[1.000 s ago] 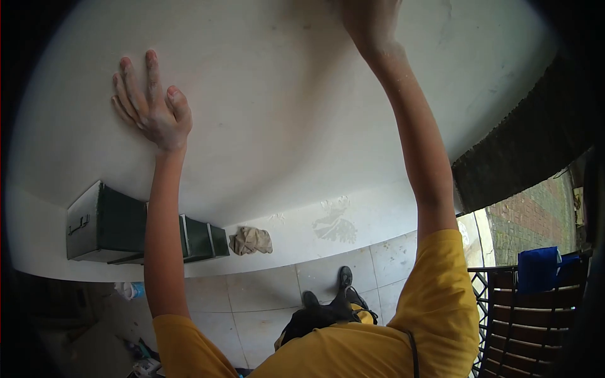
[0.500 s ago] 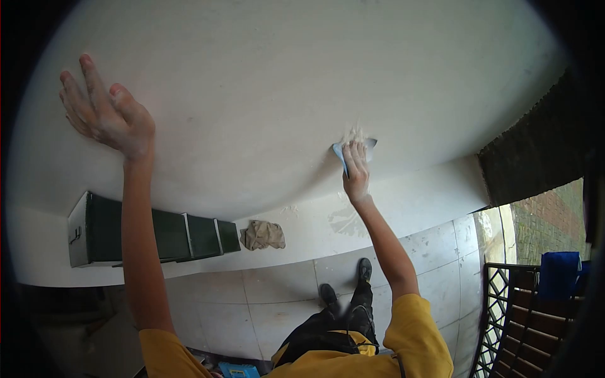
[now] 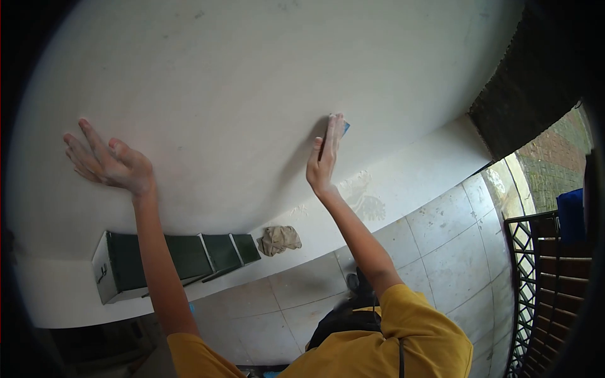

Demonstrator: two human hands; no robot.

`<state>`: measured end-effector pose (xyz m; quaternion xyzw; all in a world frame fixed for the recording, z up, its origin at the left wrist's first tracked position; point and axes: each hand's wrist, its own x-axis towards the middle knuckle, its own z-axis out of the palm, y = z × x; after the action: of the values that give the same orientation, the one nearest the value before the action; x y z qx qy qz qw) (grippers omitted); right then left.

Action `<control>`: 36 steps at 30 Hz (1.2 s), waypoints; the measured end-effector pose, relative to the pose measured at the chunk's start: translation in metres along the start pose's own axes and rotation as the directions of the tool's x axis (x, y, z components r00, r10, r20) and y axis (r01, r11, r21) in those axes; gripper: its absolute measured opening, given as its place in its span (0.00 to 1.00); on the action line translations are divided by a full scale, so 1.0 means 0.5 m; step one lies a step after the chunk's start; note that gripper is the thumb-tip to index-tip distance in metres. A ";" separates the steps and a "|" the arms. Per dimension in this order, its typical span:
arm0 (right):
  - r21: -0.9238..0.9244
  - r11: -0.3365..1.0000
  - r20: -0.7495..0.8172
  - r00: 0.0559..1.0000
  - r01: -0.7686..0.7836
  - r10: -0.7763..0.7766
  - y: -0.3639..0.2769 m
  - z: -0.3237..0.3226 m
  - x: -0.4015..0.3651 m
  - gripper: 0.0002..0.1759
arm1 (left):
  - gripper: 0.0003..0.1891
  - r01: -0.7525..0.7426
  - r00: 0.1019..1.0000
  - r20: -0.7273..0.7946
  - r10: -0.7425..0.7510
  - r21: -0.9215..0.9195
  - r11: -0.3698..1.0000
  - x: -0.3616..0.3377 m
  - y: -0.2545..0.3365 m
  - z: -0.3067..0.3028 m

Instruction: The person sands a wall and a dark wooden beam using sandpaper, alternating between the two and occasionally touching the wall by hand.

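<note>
My left hand [image 3: 112, 165] rests against the pale wall [image 3: 239, 82] at the left, empty, with its fingers spread and dusted white. Farther right, my right hand [image 3: 326, 154] presses a sheet of sandpaper [image 3: 346, 128] to the same wall. Only a small blue edge of the sheet shows past the fingertips; the hand hides the rest. White dust coats the right fingers too.
Below the wall, a white ledge [image 3: 328, 236] carries a long dark green box [image 3: 183, 252] and a crumpled beige cloth [image 3: 280, 240]. Pale powder [image 3: 368, 206] lies on the ledge. Tiled floor [image 3: 454, 264] and a dark metal gate [image 3: 554, 296] are lower right.
My right hand has moved left and turned side-on, so less of the sandpaper shows. The dust falling around it is gone. My left hand appears lower as the view shifts.
</note>
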<state>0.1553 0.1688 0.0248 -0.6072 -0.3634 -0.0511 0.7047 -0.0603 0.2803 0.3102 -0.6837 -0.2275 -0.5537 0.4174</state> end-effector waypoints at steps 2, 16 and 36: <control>-0.089 0.995 -0.071 0.996 0.048 -0.055 -0.003 0.064 -0.005 0.30 | 0.31 -0.007 0.997 0.083 0.004 0.040 0.999 -0.004 0.002 -0.017; -0.010 1.000 -0.362 0.932 0.026 -0.028 -0.016 -0.018 0.276 0.32 | 0.30 -0.159 0.973 0.189 0.132 0.135 0.978 -0.068 -0.031 -0.018; -0.107 0.966 -0.079 0.966 0.236 -0.244 -0.015 0.069 0.089 0.34 | 0.29 -0.076 0.991 0.098 0.089 -0.130 0.989 -0.083 -0.058 -0.018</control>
<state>0.1685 0.2143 0.0566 -0.5890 -0.3988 -0.1813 0.6790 -0.0999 0.2950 0.2804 -0.7453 -0.1849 -0.5132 0.3834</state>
